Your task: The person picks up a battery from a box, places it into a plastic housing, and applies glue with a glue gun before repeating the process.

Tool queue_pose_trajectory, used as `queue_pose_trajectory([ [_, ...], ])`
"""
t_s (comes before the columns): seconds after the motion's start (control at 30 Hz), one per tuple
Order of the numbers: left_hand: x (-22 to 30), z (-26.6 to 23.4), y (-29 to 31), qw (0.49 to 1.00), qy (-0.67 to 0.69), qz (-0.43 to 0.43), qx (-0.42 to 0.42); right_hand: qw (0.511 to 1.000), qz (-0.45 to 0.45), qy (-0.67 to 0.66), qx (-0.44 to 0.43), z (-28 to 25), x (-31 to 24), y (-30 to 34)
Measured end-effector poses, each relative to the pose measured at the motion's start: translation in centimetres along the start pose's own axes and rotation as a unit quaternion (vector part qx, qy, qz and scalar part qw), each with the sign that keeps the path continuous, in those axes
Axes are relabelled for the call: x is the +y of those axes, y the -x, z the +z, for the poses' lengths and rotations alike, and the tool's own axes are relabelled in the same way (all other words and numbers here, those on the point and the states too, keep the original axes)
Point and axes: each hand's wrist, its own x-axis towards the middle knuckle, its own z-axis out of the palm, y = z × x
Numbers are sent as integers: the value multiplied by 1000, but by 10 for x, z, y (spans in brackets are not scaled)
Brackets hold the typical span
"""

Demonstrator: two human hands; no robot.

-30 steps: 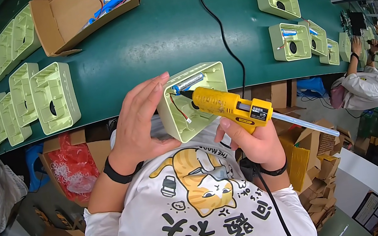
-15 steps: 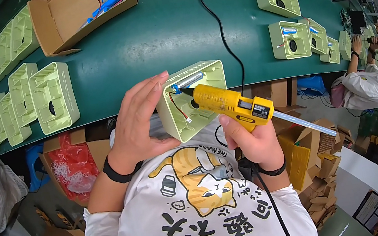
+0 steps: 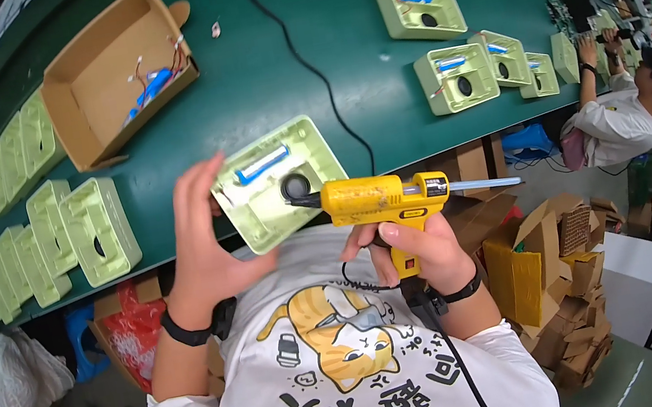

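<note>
A pale green plastic housing [image 3: 287, 218] is tilted toward me near the table's front edge. My left hand [image 3: 206, 236] grips its left side, fingers at the far corner and thumb along the near one. Inside the housing lie a blue cylindrical battery [image 3: 263, 165] and a round black part [image 3: 295, 185]. My right hand [image 3: 420, 252] is wrapped around the handle of a yellow hot glue gun [image 3: 377, 199]. A clear glue stick [image 3: 487, 183] sticks out of the gun's back. The gun's black nozzle [image 3: 305, 201] points left, in front of the round part; contact cannot be made out.
An open cardboard box [image 3: 104, 85] with blue batteries stands at the far left. Similar housings [image 3: 100, 233] line the left; others with batteries [image 3: 456, 78] stand right. A black cable [image 3: 296, 49] crosses the green table [image 3: 238, 89]. A co-worker [image 3: 628, 101] sits at the right.
The glue gun's nozzle has moved from the battery's end toward the round black part. The housing is turned and tipped more toward view. My view has shifted across the table.
</note>
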Motion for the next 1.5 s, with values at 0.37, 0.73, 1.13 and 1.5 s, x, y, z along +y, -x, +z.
queue_pose_trajectory([
  [0.37,-26,117,-217,997,28,71,23,983,-108,-141,-53,-13,31,20],
  [0.73,8,21,-103,995,23,90,41,977,-140,-150,-55,-46,39,-2],
  [1.13,-94,-198,90,871,-477,-63,102,973,-224,-42,-26,-76,18,-104],
  [1.5,-74,-214,65,910,-392,-86,-105,968,-251,-25,20,-80,36,-117],
])
